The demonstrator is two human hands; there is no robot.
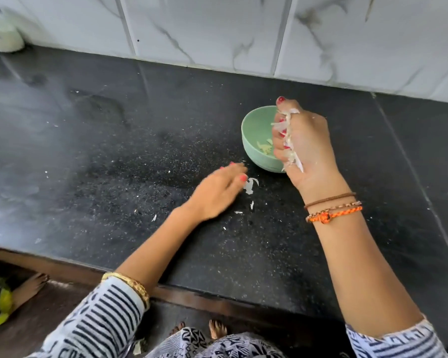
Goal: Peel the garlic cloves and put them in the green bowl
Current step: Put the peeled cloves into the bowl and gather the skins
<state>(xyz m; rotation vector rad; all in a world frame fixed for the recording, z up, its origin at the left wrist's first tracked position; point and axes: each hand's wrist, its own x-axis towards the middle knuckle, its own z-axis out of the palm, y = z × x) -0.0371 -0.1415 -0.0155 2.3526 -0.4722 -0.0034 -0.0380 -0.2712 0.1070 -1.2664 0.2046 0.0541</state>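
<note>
— Around the work? Black speckled countertop (93,156), glossy, backed by white marbled wall tiles (217,29). Pale blurred container (4,34) at the far left corner. Thin white peel scraps (250,186) scattered near the middle, some just right of the left hand.

— The bowl? Green bowl (254,140), round and matte, right of centre, with a few pale peeled garlic cloves (265,147) inside; right side hidden behind the right hand.

— Hands? Right hand (304,143) raised beside the bowl, curled into a fist around a papery bunch of garlic skins (289,140). Left hand (217,192) low on the counter, fingers extended toward the scraps, holding nothing; blurred.
</note>
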